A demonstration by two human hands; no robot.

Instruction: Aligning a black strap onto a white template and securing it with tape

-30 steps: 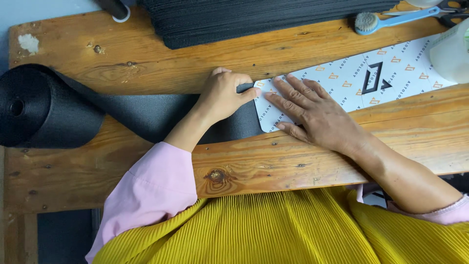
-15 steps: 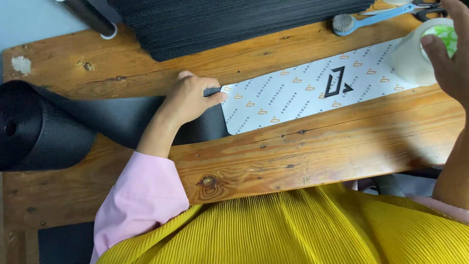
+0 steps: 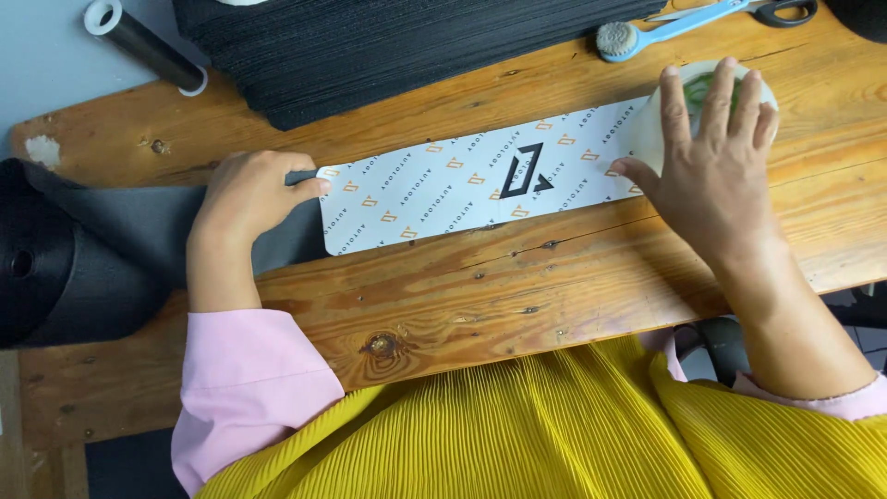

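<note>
We see the left hand (image 3: pixel 249 194) resting on the wooden table (image 3: pixel 517 296), its fingers curled together and pressing down on the left end of a long white patterned strip (image 3: pixel 462 185). The thumb tip touches the strip's rounded corner, right where it overlaps a sheet of dark grey material (image 3: pixel 148 222). That dark sheet runs off to the left into a thick black roll (image 3: pixel 42 268) lying at the table's left edge.

The strip lies flat across the middle of the table, angled slightly so its right end sits farther from us than its left. A dark triangular emblem and small orange marks cover its face.

The right hand (image 3: pixel 711 171) reaches over the strip's right end. Its fingers are spread and laid over the top of a pale round container (image 3: pixel 651 129) with something green inside, the thumb down on the strip just beside the container's near side. We cannot tell whether the container is lifted or standing on the table.

Far behind the strip lies a stack of black ribbed sheets (image 3: pixel 388 51). To its right, near the far edge, we see a light blue brush (image 3: pixel 647 32) and a pair of scissors (image 3: pixel 776 11). At the far left a dark tube with white ends (image 3: pixel 148 46) lies tilted. Pink sleeves (image 3: pixel 245 388) and a pleated yellow garment (image 3: pixel 554 425) fill the near side.
</note>
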